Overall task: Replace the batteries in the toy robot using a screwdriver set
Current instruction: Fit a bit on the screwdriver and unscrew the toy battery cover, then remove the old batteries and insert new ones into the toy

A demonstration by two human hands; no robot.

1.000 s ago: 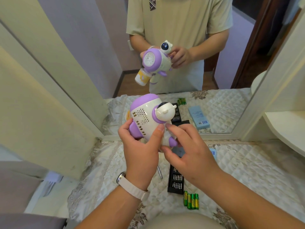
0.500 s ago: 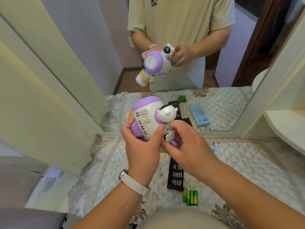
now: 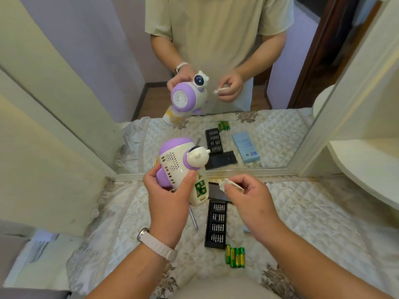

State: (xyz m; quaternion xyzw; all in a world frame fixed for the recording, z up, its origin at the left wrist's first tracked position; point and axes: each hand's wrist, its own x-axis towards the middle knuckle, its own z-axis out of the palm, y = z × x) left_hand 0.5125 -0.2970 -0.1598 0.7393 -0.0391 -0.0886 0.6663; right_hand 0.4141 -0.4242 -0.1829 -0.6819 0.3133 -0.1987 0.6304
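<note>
Two hands share the work, and I take them from nine o'clock across to three. My left hand (image 3: 170, 197) is closed around the toy robot (image 3: 183, 167), thumb on the perforated white shell and fingers wrapped behind the purple side, holding it up off the quilted cloth (image 3: 313, 212) in front of the mirror (image 3: 269, 137). I judge the body is tipped this way so that its open battery bay (image 3: 200, 187) faces me at about five o'clock of the toy, where green cells sit exposed. Below it, near six o'clock, the screwdriver (image 3: 193, 219) lies on the cloth, partly hidden by my hand, put aside since the cover is off. Just to its right lies the black bit tray (image 3: 216, 225) of the screwdriver set, with four fresh green batteries (image 3: 235, 256) at its near end, close for the swap. Moving toward three o'clock, my right hand (image 3: 248, 197) pinches the small white battery cover (image 3: 228, 184) between thumb and fingertips, held clear of the toy and apart from it. I cannot tell whether a screw is in that hand too. My reading is that the old cells come out next, so the cover wants setting down somewhere it will not be lost.
</note>
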